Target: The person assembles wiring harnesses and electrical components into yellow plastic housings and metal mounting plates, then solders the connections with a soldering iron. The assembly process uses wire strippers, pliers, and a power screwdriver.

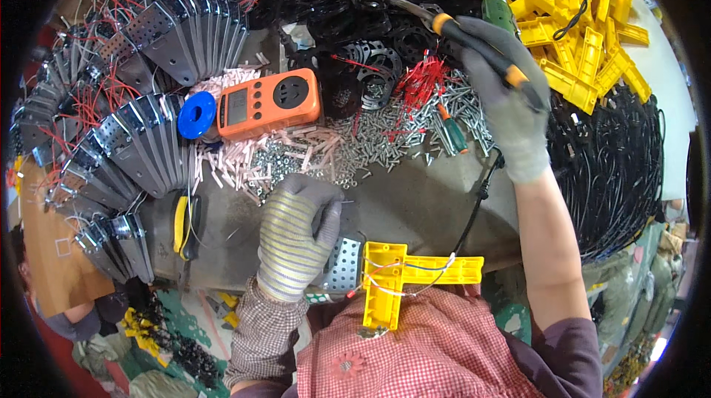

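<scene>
One yellow, T-shaped plastic housing [400, 276]

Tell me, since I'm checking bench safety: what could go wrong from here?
The tool in the right hand looks like a soldering iron; if hot, it might scorch the black parts nearby. The yellow T-shaped piece appears to reach past the front edge of the bench and could slip off. Loose screws beside pale tubes might get mixed.

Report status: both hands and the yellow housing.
Right hand gripping soldering iron. Left hand curled, hold unclear. Yellow housing by apron, wires across it. Black cord running down toward it.
</scene>
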A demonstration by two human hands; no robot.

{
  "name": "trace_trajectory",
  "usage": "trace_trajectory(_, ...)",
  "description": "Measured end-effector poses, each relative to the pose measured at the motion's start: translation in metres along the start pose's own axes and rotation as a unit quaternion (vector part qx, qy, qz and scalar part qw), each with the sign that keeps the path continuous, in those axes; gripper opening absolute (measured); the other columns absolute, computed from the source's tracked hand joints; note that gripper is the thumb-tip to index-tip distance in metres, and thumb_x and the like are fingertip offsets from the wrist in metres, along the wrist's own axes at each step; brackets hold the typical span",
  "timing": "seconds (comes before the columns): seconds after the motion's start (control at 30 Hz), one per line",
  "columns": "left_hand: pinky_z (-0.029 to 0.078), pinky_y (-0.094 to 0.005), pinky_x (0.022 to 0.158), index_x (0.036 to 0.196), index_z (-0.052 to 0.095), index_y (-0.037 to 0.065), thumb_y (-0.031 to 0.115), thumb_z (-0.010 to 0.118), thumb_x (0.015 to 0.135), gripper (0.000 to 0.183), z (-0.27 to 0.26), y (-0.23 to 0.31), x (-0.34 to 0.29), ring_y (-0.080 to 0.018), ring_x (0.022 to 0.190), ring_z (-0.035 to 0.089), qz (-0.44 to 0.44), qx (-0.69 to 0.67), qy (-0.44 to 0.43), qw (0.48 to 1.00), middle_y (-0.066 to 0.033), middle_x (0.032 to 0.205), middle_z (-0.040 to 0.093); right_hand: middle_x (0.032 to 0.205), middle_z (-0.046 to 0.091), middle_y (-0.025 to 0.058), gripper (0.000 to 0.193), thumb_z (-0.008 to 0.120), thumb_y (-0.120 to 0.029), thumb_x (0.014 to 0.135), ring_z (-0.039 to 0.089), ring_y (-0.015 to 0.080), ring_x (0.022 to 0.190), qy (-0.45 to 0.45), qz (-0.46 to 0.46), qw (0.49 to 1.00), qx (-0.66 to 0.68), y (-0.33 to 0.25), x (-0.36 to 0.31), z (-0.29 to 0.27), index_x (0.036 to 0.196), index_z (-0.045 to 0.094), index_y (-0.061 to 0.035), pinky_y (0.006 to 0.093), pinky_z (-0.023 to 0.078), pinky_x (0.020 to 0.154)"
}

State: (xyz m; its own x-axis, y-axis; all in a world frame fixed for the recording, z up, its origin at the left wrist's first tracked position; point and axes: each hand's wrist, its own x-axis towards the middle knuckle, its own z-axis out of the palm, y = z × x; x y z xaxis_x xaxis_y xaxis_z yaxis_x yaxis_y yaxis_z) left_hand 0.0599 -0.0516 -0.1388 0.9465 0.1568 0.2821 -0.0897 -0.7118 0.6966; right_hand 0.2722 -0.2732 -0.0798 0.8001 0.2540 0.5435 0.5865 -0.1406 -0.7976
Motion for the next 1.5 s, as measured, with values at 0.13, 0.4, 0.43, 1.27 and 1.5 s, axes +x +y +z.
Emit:
trace_trajectory(0.13,0.055,-0.0387,0.078,0.102,0.075,0.005,0.000,0.074,0.089,0.014,0.004,-0.002,0.001,-0.0276,0.087,0.067,0.002,0.026,0.008,1.000,-0.0121,0.098,0.066,0.098,0.076,0.0104,0.038,0.077,0.001,0.087,0.074,0.0274,0.089,-0.108,0.003,0.993,0.039,0.046,0.044,0.025,0.123,0.075,-0.0084,0.0345,0.059,0.080)
trace_trajectory(0.4,0.054,-0.0414,0.086,0.104,0.074,0.005,0.003,0.077,0.085,0.019,0.000,-0.001,-0.005,-0.0323,0.094,0.067,0.019,0.069,0.042,0.997,-0.0117,0.101,0.068,0.113,0.071,0.0121,0.039,0.081,-0.006,0.082,0.069,0.0370,0.101,-0.053,-0.257,0.884,-0.386,0.018,0.004,0.009,0.119,0.072,-0.0092,0.0468,0.057,0.087)
trace_trajectory(0.43,0.054,-0.0436,0.089,0.106,0.073,0.006,0.005,0.077,0.083,0.023,-0.002,-0.002,-0.012,-0.0326,0.096,0.067,0.038,0.071,0.062,0.995,-0.0108,0.099,0.068,0.109,0.071,0.0115,0.029,0.081,-0.005,0.081,0.069,0.0349,0.101,-0.090,-0.212,0.919,-0.321,0.005,-0.022,-0.006,0.109,0.071,-0.0069,0.0477,0.056,0.087)
trace_trajectory(1.27,0.053,-0.0468,0.088,0.120,0.075,0.010,0.017,0.084,0.076,0.045,0.012,0.048,-0.032,-0.0326,0.099,0.068,0.090,-0.052,-0.099,0.990,-0.0077,0.102,0.074,0.089,0.080,0.0130,0.035,0.085,-0.026,0.091,0.078,0.0206,0.085,-0.426,0.316,0.847,-0.013,-0.062,-0.114,-0.030,0.114,0.079,-0.0009,0.0324,0.060,0.082)
trace_trajectory(1.5,0.043,-0.0515,0.103,0.092,0.080,0.014,0.030,0.084,0.074,0.025,0.010,0.065,-0.044,-0.0348,0.115,0.062,0.109,0.002,-0.098,0.989,-0.0092,0.120,0.067,0.095,0.067,0.0183,0.027,0.077,-0.025,0.098,0.070,0.0405,0.090,-0.491,0.128,0.858,-0.080,-0.071,-0.096,-0.048,0.109,0.068,-0.0022,0.0456,0.054,0.079)
